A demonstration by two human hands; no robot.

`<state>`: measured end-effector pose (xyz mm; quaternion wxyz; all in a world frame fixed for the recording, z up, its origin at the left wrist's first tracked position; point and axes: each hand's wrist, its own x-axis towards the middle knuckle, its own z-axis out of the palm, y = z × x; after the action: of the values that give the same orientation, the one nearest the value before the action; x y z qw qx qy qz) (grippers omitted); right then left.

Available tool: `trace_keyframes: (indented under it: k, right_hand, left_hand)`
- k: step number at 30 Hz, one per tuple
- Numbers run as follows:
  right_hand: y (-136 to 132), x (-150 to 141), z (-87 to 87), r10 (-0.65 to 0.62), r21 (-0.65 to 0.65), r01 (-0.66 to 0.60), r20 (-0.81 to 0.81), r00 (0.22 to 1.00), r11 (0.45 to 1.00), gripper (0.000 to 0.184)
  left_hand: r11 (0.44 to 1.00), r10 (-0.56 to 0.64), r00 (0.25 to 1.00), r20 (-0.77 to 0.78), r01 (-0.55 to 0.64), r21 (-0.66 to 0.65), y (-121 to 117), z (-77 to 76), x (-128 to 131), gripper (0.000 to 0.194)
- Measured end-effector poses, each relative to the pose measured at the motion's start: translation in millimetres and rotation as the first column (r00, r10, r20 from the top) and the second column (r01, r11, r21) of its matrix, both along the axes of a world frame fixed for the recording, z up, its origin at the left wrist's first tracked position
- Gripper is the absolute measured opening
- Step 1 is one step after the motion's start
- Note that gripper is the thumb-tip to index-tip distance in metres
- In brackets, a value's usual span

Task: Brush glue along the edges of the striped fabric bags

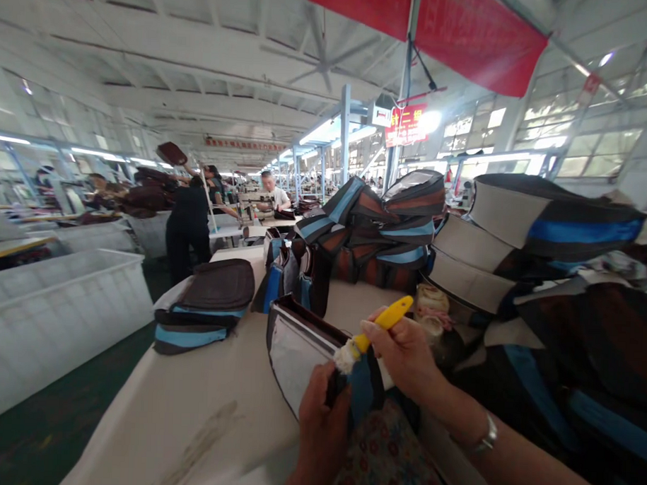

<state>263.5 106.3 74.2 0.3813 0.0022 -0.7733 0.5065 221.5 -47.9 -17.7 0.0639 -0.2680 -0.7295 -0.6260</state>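
My right hand (pixel 402 348) is closed round the yellow handle of a brush (pixel 387 318). The brush's pale, clumped bristles touch or nearly touch the near edge of an unfinished bag piece (pixel 303 351) with a whitish panel, dark trim and blue side. Gripping that same bag piece at its near corner is my left hand (pixel 322 409), fingers bent over the edge just below the bristles. A crusted tub (pixel 432 323) stands beyond my right wrist, with something pinkish around it.
Bag pieces pile up at the back of the table (pixel 212 401) and on the right (pixel 494 206). Two flat ones (pixel 205 302) lie stacked at the left. A large white bin (pixel 60 318) stands on the floor left of the table. Co-workers (pixel 189 224) are farther back.
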Motion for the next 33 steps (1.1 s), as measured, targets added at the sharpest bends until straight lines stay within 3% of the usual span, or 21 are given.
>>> trace_keyframes:
  k: [2,5,7,9,11,14,17,19,22,24,26,29,33]
  right_hand:
    - [2,-8,1.4,-0.023,0.133,0.020,0.019,1.000,0.991,0.026]
    - [16,-9,9.5,-0.148,0.307,0.147,-0.021,0.989,0.940,0.025]
    - [21,-3,17.0,-0.192,0.348,0.201,-0.060,0.980,0.916,0.023]
    - [18,3,22.1,-0.156,0.299,0.174,-0.084,0.984,0.938,0.022]
    - [10,5,22.6,-0.039,0.268,0.056,-0.066,0.997,0.962,0.021]
    - [5,0,17.7,0.082,0.350,-0.068,-0.026,0.996,0.934,0.022]
    - [15,-2,15.6,-0.052,0.390,0.079,-0.080,0.995,0.917,0.021]
    - [22,1,17.3,-0.133,0.332,0.163,-0.111,0.985,0.929,0.021]
    - [25,4,18.1,-0.076,0.271,0.100,-0.098,0.992,0.957,0.021]
    - [25,2,15.4,-0.016,0.338,0.050,-0.101,0.995,0.940,0.021]
    - [28,0,12.1,-0.029,0.398,0.081,-0.134,0.991,0.914,0.020]
    - [30,2,10.6,-0.122,0.302,0.165,-0.157,0.980,0.939,0.019]
    - [14,9,13.3,-0.013,0.201,0.030,-0.086,0.996,0.979,0.022]
  left_hand:
    - [1.000,-0.008,1.000,0.005,0.008,0.011,-5,2.2,-1,0.027]
    - [0.999,-0.023,1.000,0.003,0.023,0.026,-9,2.0,-3,0.026]
    - [0.999,-0.026,1.000,0.010,0.026,0.031,-10,1.3,-4,0.025]
    - [0.999,-0.033,0.999,0.019,0.033,0.035,-10,1.3,-5,0.025]
    - [0.998,-0.047,0.998,0.032,0.045,0.046,-11,2.4,-6,0.026]
    - [0.998,-0.035,0.998,0.050,0.033,0.057,-14,4.8,-8,0.025]
    - [0.999,-0.016,0.999,0.043,0.014,0.039,-18,6.1,-10,0.024]
    - [0.999,-0.024,0.999,0.041,0.022,0.037,-20,6.4,-10,0.024]
    - [0.997,-0.061,0.995,0.079,0.057,0.052,-20,8.0,-10,0.026]
    - [0.995,-0.081,0.989,0.121,0.073,0.066,-21,10.4,-9,0.028]
    - [0.993,-0.091,0.983,0.157,0.079,0.086,-24,13.2,-8,0.029]
    - [0.989,-0.118,0.975,0.190,0.099,0.105,-28,16.3,-8,0.031]
    - [0.986,-0.152,0.964,0.217,0.133,0.102,-29,15.7,-9,0.032]
